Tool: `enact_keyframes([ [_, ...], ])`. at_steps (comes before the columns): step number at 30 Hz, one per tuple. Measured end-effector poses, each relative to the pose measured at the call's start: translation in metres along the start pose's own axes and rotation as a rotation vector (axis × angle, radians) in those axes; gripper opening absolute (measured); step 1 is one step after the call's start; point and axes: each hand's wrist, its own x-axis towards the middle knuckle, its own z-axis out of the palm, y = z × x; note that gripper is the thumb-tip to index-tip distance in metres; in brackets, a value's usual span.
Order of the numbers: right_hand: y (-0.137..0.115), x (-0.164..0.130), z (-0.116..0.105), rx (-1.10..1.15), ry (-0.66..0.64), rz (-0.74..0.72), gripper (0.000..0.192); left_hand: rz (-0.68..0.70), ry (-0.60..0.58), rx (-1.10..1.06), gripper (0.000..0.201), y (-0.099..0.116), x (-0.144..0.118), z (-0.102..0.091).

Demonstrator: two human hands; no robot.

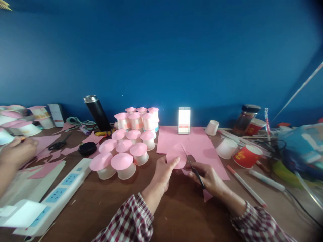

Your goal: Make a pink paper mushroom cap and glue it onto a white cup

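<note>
— Checked red-and-white sleeves are seen nearest the lens, and from them both hands are stretched over the brown wooden worktop (181, 215). What is held?

— A round disc of pink paper (176, 156) is pinched at its lower left edge by the left hand (163, 171), thumb on top and fingers (168, 164) closed on it from beneath. A pair of small black-handled scissors (194, 169) is gripped by the right hand (210, 179), its fingers closed round the handles, with the blades laid against the disc's right edge.

— And where is the disc placed?

— It is held just above the near edge of a flat pink paper sheet (199, 144) spread on the worktop. To the left, a cluster of white paper cups capped with pink paper discs (126, 151) is stood, and a white power strip with blue sockets (63, 188) is laid nearer the front. A red paper cup (246, 156) is tipped on its side at the right. Another person's hand (17, 151) is seen at the far left edge.
</note>
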Motion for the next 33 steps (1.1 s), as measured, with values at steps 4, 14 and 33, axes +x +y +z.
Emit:
enact_keyframes([
  [4, 0.002, 0.000, 0.000, -0.011, -0.005, 0.001, 0.050, 0.008, -0.009, 0.003, 0.034, -0.003, 0.002, -0.002],
  [14, 0.000, 0.001, 0.001, -0.052, 0.003, -0.007, 0.050, 0.005, 0.013, 0.028, 0.033, 0.000, 0.002, -0.001],
  [33, -0.002, 0.000, 0.000, 0.061, -0.035, -0.033, 0.045, 0.019, -0.062, -0.010, 0.032, 0.010, -0.006, 0.004],
])
